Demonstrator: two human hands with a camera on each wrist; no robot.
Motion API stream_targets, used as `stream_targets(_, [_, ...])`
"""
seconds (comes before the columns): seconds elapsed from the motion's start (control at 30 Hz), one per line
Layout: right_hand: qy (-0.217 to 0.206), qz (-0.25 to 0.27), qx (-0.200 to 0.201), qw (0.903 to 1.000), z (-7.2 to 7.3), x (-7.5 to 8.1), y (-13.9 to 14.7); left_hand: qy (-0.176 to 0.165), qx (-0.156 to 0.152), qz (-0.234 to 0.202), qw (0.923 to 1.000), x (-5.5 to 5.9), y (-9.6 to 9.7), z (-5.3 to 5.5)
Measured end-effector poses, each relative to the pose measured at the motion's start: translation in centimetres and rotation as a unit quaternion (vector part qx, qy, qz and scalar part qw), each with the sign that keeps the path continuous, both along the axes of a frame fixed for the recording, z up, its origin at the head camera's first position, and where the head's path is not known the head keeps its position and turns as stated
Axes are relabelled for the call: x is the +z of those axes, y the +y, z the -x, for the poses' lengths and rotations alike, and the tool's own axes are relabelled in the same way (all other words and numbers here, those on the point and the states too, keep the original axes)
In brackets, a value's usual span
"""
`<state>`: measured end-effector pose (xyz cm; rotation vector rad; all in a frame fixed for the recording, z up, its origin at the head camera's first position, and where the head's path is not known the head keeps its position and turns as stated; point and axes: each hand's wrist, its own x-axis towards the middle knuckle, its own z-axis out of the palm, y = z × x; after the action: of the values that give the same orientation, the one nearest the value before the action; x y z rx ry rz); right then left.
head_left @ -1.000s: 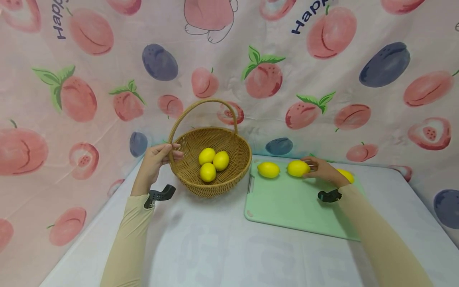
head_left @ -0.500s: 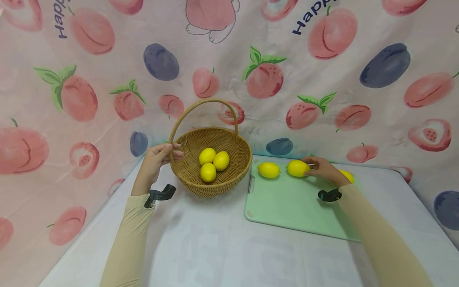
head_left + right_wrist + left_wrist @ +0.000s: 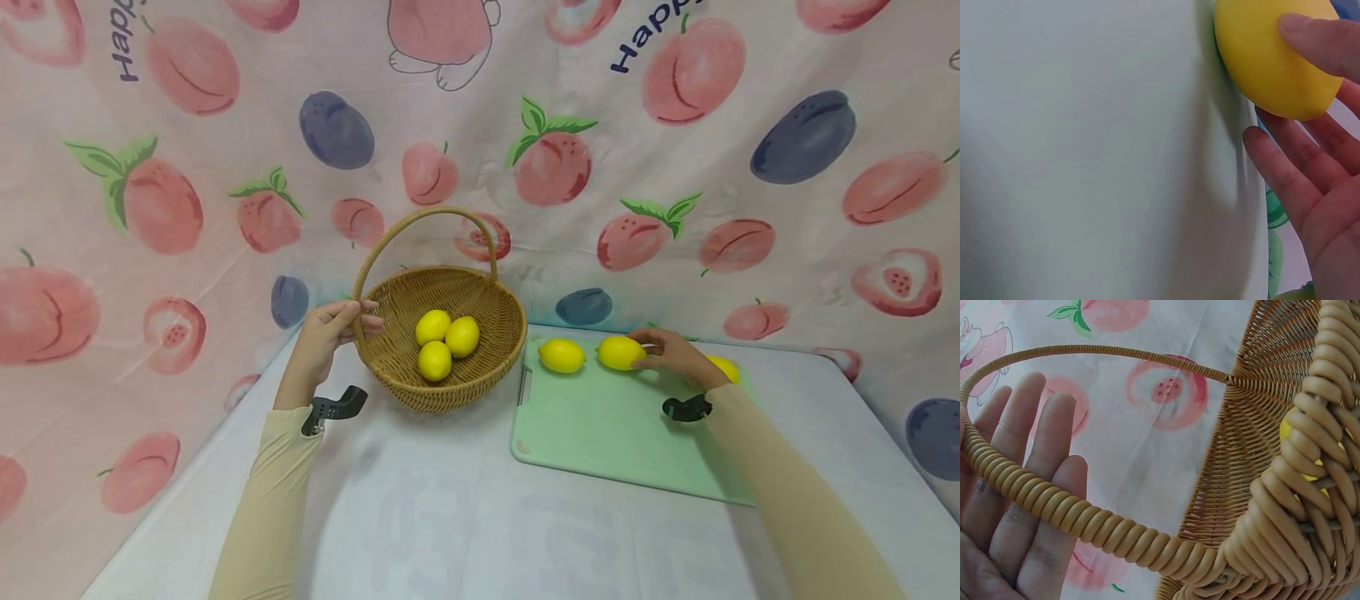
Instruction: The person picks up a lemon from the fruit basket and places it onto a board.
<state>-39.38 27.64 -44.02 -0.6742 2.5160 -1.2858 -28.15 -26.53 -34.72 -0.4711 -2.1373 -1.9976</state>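
Observation:
My left hand (image 3: 322,337) holds the wicker basket's handle (image 3: 1054,503) at its left side, with long, nearly straight fingers behind it and the thumb in front. Three yellow lemons lie inside the basket (image 3: 397,383). On the green cutting board (image 3: 600,425), my right hand (image 3: 675,358) grips a lemon (image 3: 619,353) by its right end. In the right wrist view the thumb presses on this lemon (image 3: 1272,56) while other fingers reach behind it. Another lemon (image 3: 562,356) sits to its left. A third lemon (image 3: 724,367) is partly hidden behind my right hand.
A white cloth (image 3: 450,517) covers the table. Behind stands a fabric backdrop (image 3: 465,125) printed with fruit. The basket stands just left of the board, whose metal-edged handle slot (image 3: 525,387) faces it.
The lemon in my right hand has shifted very slightly left, and the right hand with it. My left hand and the basket have stayed in place.

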Motion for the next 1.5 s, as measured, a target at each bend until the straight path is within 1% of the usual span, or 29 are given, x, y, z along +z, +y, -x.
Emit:
stream_targets(0.27, [-0.003, -0.007, 0.024, 0.9997, 0.14, -0.03, 0.09, 0.002, 0.002, -0.004, 1.0, -0.02, 0.0, -0.01])
stream_targets(0.4, [-0.023, -0.008, 0.023, 0.9994, 0.28, -0.02, 0.24, 0.003, 0.0, -0.007, 1.0, 0.01, 0.03, 0.0])
stream_targets(0.53, [-0.031, -0.015, 0.021, 0.9992, 0.43, -0.11, 0.33, 0.0, 0.0, -0.008, 1.0, 0.03, 0.04, 0.03])
stream_targets(0.73, [-0.042, -0.008, 0.009, 0.999, 0.47, -0.28, 0.33, -0.004, 0.0, -0.007, 1.0, 0.12, 0.05, -0.01])
stream_targets(1.03, [-0.044, 0.012, -0.001, 0.999, 0.31, 0.01, 0.34, -0.004, -0.003, -0.006, 1.0, 0.3, 0.14, -0.16])
stream_targets(1.37, [-0.037, 0.015, -0.001, 0.9992, 0.18, 0.18, 0.23, -0.005, -0.003, -0.007, 1.0, 0.19, 0.05, -0.1])
stream_targets(1.5, [-0.026, 0.008, -0.002, 0.9996, 0.23, 0.17, 0.01, -0.004, -0.005, -0.009, 0.9999, 0.13, 0.01, -0.1])
